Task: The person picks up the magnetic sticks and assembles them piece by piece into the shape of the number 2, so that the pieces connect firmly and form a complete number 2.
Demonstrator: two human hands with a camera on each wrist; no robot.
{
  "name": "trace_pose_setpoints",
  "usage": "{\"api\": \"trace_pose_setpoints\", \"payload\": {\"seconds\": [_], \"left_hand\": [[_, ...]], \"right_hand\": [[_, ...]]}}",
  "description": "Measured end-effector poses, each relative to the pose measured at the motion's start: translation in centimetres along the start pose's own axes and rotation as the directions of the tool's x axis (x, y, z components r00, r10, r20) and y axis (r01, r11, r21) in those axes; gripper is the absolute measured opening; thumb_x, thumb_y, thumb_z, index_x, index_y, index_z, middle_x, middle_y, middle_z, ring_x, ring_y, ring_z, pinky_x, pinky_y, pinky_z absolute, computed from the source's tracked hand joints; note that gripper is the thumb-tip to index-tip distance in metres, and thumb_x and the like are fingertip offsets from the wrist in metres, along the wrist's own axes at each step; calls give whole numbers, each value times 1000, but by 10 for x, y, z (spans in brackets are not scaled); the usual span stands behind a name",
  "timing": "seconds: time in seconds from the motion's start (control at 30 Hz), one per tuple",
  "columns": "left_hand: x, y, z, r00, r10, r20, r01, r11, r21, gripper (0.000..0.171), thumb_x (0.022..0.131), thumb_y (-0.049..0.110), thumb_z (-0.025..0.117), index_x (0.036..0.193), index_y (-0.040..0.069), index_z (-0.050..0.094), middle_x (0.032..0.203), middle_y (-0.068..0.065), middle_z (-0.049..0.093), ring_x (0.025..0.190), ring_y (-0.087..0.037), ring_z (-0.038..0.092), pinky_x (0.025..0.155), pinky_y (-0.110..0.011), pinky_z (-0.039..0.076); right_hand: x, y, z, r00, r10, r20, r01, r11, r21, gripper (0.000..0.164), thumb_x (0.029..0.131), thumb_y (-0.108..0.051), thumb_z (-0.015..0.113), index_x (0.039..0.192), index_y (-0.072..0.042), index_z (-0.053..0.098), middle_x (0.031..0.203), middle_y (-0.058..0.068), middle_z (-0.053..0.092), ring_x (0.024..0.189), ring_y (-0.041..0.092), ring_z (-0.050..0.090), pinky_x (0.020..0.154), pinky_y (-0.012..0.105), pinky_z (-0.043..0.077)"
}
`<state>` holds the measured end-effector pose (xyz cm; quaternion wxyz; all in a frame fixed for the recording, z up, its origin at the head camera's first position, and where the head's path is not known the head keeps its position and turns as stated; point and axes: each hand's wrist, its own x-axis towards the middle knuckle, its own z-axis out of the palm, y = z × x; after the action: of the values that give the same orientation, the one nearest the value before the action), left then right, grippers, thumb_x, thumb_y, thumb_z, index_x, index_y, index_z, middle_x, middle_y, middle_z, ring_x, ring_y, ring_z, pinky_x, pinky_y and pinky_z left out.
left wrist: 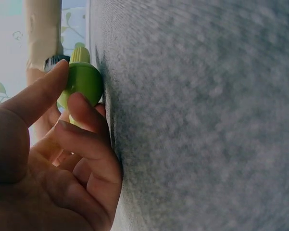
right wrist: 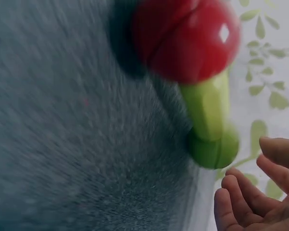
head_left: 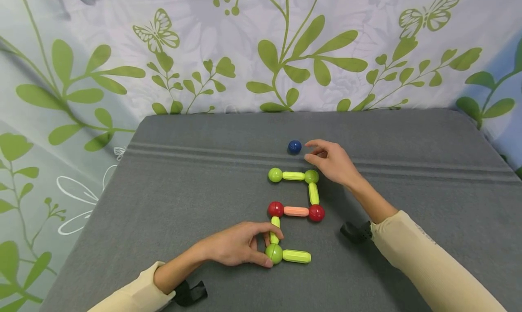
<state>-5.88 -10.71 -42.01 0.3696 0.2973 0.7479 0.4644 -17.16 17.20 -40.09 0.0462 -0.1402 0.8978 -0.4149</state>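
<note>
A chain of balls and rods lies on the grey cloth. Its front corner is a green ball (head_left: 274, 254), with a yellow-green rod (head_left: 297, 256) out to the right and another rod going back to a red ball (head_left: 276, 209). My left hand (head_left: 240, 245) pinches this front green ball, thumb on its near side and index finger across the upright rod. Beyond the chain sits a loose blue ball (head_left: 295, 146). Just right of it hovers my right hand (head_left: 332, 161), fingers loosely bent with a gap between thumb and fingertips, holding nothing.
An orange rod (head_left: 296, 211) joins the red ball to a second red ball (head_left: 316, 213). From there a rod leads back to a green ball (head_left: 311, 176), then left to another green ball (head_left: 275, 175). A leaf-patterned curtain (head_left: 228, 45) hangs behind the grey table (head_left: 195, 167).
</note>
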Motion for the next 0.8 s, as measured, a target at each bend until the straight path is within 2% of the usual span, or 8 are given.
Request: {"api": "trace_pose_setpoints", "payload": {"seconds": [0.17,0.33,0.43,0.57,0.63,0.7,0.8], "left_hand": [[1,0,-1,1000,-5,4,5,1000,-11,43,87,11,77,126,14,59,100,4,58,53,-4,49,52,-18,40],[1,-1,-2,1000,3,9,-3,1000,-21,43,88,11,76,127,12,59,100,3,58,53,-4,50,53,-18,40],[1,0,-1,1000,4,1,-4,1000,-18,42,87,10,77,125,12,60,100,3,57,53,-5,50,53,-19,41],[2,2,-1,1000,-1,-11,1,1000,-8,41,86,10,78,124,12,61,99,2,58,52,-6,51,53,-19,42],[2,2,-1,1000,-5,-13,5,1000,-10,41,86,10,78,123,13,61,98,3,58,52,-6,51,53,-19,42],[2,3,0,1000,-8,-14,8,1000,-13,41,86,10,78,123,13,61,98,3,58,51,-7,51,53,-19,42],[2,3,0,1000,-11,-16,11,1000,-19,41,85,10,79,123,13,61,98,3,58,51,-7,51,53,-19,42]], "right_hand": [[19,9,1,998,16,59,-14,1000,-19,52,102,-22,58,149,-7,43,138,25,52,116,39,54,89,54,45],[32,14,5,995,-17,103,19,1000,-15,53,103,-23,57,151,-8,40,145,24,45,130,41,45,99,58,38],[38,13,8,993,-36,110,41,998,-44,51,103,-22,55,150,-9,41,144,22,47,125,37,48,95,55,41],[42,11,11,992,-42,117,50,996,-68,48,104,-20,54,150,-10,43,122,20,58,95,33,53,76,45,41],[43,11,12,992,-39,122,47,997,-69,47,104,-18,53,149,-10,43,116,18,59,88,31,51,72,43,40],[43,10,13,992,-29,121,38,997,-73,46,104,-17,54,148,-9,45,119,17,59,90,30,53,73,42,41],[44,11,14,993,-16,115,25,997,-76,44,103,-15,54,146,-8,48,131,19,56,104,31,55,80,44,45]]}}
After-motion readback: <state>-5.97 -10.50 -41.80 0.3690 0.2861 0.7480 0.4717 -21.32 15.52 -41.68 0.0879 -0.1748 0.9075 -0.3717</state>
